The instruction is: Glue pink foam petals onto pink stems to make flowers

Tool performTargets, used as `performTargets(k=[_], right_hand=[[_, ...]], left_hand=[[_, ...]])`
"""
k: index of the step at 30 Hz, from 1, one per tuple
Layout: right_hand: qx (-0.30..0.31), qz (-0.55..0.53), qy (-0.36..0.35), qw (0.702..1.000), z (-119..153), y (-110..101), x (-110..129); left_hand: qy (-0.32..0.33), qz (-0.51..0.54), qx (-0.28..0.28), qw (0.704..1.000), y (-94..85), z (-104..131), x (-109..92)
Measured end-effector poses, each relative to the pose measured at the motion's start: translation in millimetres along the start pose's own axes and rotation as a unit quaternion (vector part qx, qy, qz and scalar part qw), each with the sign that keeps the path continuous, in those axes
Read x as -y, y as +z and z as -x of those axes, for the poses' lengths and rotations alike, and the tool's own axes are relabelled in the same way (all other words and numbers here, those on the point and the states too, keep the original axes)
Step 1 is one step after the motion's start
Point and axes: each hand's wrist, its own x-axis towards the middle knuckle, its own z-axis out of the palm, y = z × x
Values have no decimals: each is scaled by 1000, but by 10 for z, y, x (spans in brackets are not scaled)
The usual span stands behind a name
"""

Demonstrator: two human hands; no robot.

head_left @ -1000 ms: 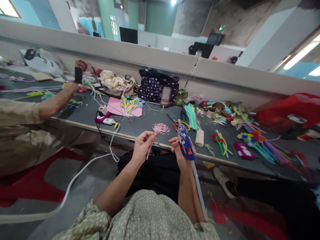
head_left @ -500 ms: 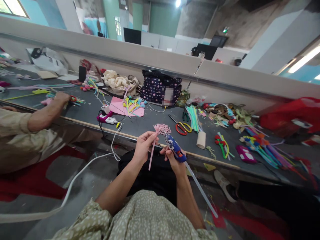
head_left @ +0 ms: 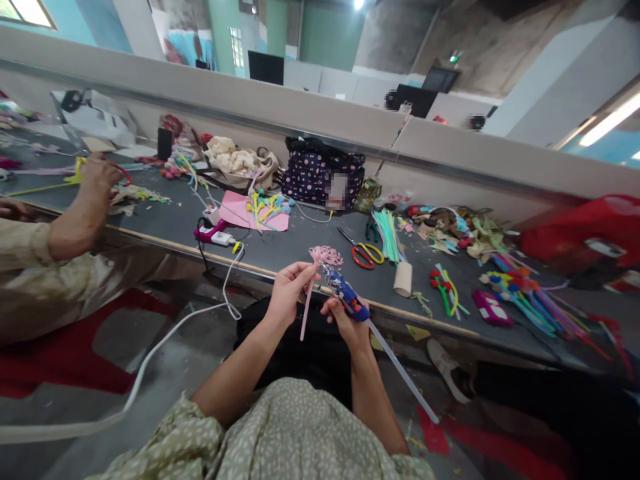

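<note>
The left hand (head_left: 289, 293), at the centre of the frame, pinches a pink stem (head_left: 307, 311) between thumb and fingertips; the stem hangs down at a slight tilt. The right hand (head_left: 346, 321), just right of it, is wrapped around a blue glue gun (head_left: 350, 300), whose tip points up and left, right beside the top of the stem; whether they touch cannot be told. A translucent glue stick (head_left: 403, 375) runs from the gun's rear toward the lower right.

Just beyond the hands, small pink pieces (head_left: 332, 255) lie on the dark table (head_left: 305, 233). Right of centre are red-and-yellow-handled scissors (head_left: 367, 256), a cardboard tube (head_left: 403, 279) and a bundle of green strips (head_left: 385, 230). Left of centre, yellow and blue pieces rest on a pink sheet (head_left: 231, 208). A dotted dark bag (head_left: 305, 175) stands at upper centre. At the left, a co-worker's hand (head_left: 97, 175) is raised over the table.
</note>
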Motion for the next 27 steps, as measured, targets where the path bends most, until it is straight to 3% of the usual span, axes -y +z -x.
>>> performTargets(k=[27], right_hand=[[-18,60,-25,998,12,-28,16]], left_hand=[[-4,6,3,1000,29,35,-18]])
